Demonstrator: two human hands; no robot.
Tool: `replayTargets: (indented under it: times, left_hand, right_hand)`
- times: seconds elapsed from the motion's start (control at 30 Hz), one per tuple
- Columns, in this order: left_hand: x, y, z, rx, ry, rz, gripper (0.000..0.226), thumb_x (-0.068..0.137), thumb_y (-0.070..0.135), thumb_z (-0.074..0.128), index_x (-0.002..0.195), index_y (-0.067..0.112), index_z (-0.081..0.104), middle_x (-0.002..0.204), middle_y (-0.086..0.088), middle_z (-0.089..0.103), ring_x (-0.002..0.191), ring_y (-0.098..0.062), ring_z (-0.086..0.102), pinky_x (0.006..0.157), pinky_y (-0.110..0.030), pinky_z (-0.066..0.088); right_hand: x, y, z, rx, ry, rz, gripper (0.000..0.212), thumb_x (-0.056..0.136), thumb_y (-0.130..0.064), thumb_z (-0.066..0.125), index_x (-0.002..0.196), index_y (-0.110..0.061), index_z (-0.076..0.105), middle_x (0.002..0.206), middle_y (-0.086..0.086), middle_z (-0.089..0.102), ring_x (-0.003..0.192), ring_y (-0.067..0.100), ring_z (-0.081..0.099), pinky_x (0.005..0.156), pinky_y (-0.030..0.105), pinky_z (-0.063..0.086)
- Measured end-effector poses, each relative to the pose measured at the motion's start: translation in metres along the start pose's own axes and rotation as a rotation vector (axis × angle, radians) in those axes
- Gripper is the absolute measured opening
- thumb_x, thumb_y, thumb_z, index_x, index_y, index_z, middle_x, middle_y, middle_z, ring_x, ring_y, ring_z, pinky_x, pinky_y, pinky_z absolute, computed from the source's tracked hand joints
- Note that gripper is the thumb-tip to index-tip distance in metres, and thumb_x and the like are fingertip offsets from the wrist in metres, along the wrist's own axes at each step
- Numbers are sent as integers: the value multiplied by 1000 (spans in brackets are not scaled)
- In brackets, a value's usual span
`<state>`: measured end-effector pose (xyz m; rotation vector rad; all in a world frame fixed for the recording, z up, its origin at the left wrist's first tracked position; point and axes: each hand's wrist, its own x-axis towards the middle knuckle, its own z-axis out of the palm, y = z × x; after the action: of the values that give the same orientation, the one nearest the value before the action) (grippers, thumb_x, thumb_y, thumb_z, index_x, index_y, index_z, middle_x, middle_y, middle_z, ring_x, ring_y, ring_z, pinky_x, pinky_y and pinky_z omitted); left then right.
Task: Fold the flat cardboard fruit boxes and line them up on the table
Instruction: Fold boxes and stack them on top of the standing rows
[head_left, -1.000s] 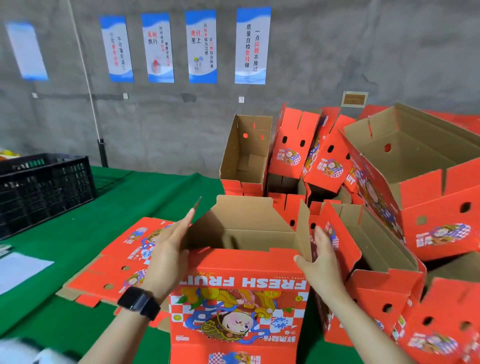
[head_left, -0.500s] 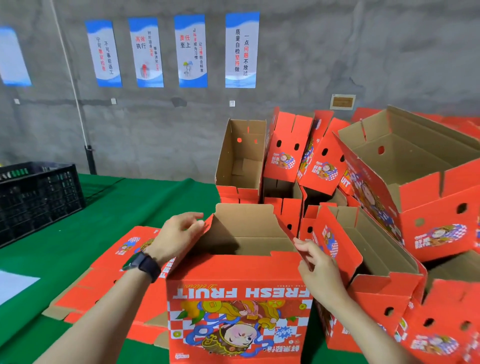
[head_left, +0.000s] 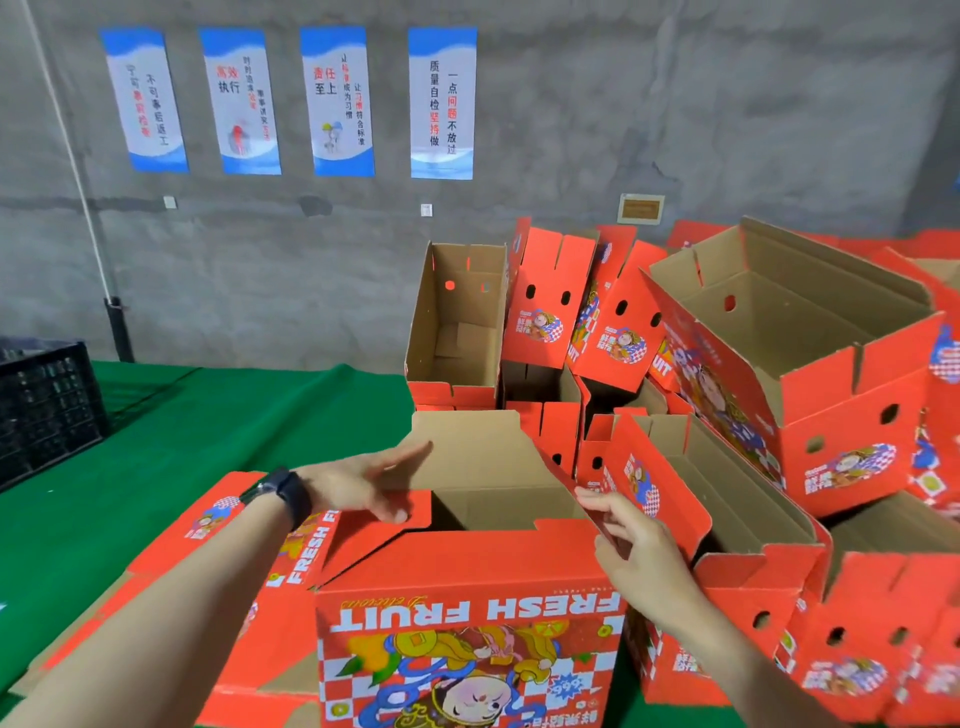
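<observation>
With the half-folded box (head_left: 467, 613) on the green worktop (head_left: 234, 415), our left grip (head_left: 358, 486) flat-fingered on one end flap (head_left: 379, 530) and our right grip (head_left: 634, 540) pinching its opposite edge, uneven pushes could, we judge, crease a flap or skew the box.

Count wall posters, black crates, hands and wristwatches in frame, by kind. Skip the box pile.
Blue wall posters: 4
Black crate: 1
Hands: 2, left hand and right hand, both on the box
Wristwatch: 1
Total: 8

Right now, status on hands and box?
Left hand flat, pressing box's left flap inward. Right hand gripping its right side. Folded boxes crowd the right.
</observation>
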<state>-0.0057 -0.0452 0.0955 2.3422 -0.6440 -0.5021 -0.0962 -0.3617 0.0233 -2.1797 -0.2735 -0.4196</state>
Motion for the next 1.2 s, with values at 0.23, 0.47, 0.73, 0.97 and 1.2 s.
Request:
replayTargets:
  times: [0.23, 0.47, 0.73, 0.97, 1.2]
  left_hand:
    - [3, -29, 22, -127, 459, 142, 75, 68, -5, 79, 129, 25, 49, 121, 4, 50, 111, -14, 47, 90, -16, 38]
    - [1, -28, 30, -89, 605, 202, 42, 73, -17, 65, 90, 19, 54, 85, -4, 61, 79, -8, 59, 81, -28, 45]
    - [-10, -28, 25, -216, 244, -25, 41, 71, 49, 72, 95, 19, 60, 94, 7, 60, 88, -10, 54, 84, -29, 41]
    - [4, -19, 26, 154, 271, -207, 52, 67, 42, 82, 105, 26, 51, 101, 3, 60, 93, -16, 57, 79, -27, 45]
    - [8, -14, 34, 260, 350, -263, 53, 59, 42, 85, 97, 24, 52, 104, -3, 61, 95, -21, 58, 87, -35, 48]
  right_hand:
    - [10, 4, -10, 6, -202, -13, 18, 89, -39, 57, 98, -34, 73, 124, -22, 59, 128, -12, 33, 107, 22, 24]
    - [52, -20, 4, -143, -25, 73, 20, 100, -38, 42, 110, -29, 57, 76, -6, 65, 57, -2, 53, 58, 18, 39]
    - [67, -18, 8, -351, -392, 133, 39, 86, -44, 65, 122, -28, 58, 139, -5, 39, 135, 16, 31, 110, 35, 28]
    - [82, -18, 21, -472, -448, 216, 81, 79, -48, 69, 148, -28, 31, 145, 3, 35, 138, 24, 29, 109, 39, 31]
    - [81, -18, 31, -590, -395, 182, 77, 73, -52, 72, 138, -29, 37, 133, 2, 39, 129, 22, 32, 101, 38, 36]
